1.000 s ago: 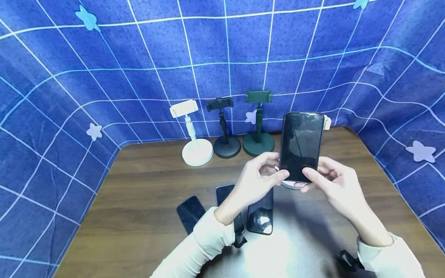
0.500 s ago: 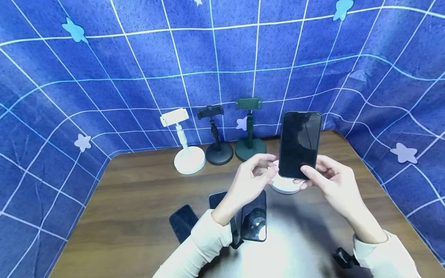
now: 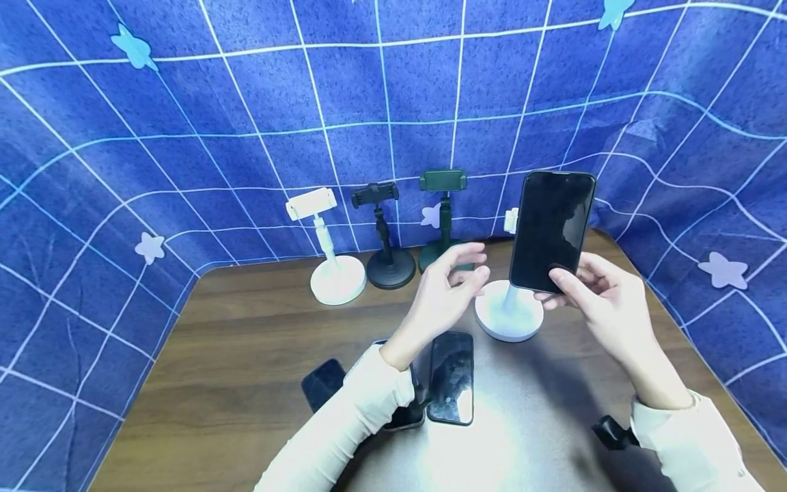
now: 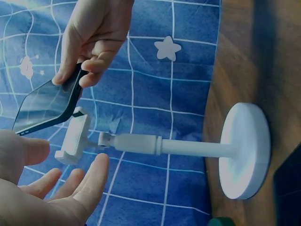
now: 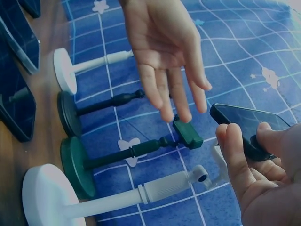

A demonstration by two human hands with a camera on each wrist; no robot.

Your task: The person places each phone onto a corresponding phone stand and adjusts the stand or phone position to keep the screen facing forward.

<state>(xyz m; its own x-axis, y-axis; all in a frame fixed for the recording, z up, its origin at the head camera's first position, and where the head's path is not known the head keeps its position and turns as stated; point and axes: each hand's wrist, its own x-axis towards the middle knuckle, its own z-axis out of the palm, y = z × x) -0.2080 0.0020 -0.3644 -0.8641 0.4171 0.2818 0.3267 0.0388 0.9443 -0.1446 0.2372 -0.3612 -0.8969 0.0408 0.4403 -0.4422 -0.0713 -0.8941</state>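
Note:
My right hand [image 3: 605, 301] pinches a black smartphone [image 3: 551, 232] near its lower corner, thumb on the screen and fingers behind. The phone is raised over the table, screen towards the head camera. Behind it stands a white phone stand [image 3: 509, 313]; the phone covers much of its clamp in the head view. In the left wrist view that stand's clamp [image 4: 75, 136] appears close to the phone. My left hand [image 3: 445, 290] is held in the air to the left of the phone, fingers spread and relaxed, holding nothing.
At the back of the table stand another white stand [image 3: 337, 280], a black stand [image 3: 391, 266] and a green stand [image 3: 444, 181]. Several phones lie in front, one being a dark phone [image 3: 451, 379] below my left wrist. A blue patterned cloth [image 3: 344, 89] hangs behind.
My left hand has let go of the phone and drawn away to the left. My right hand has lifted the phone up and to the right, uncovering more of the white stand's base.

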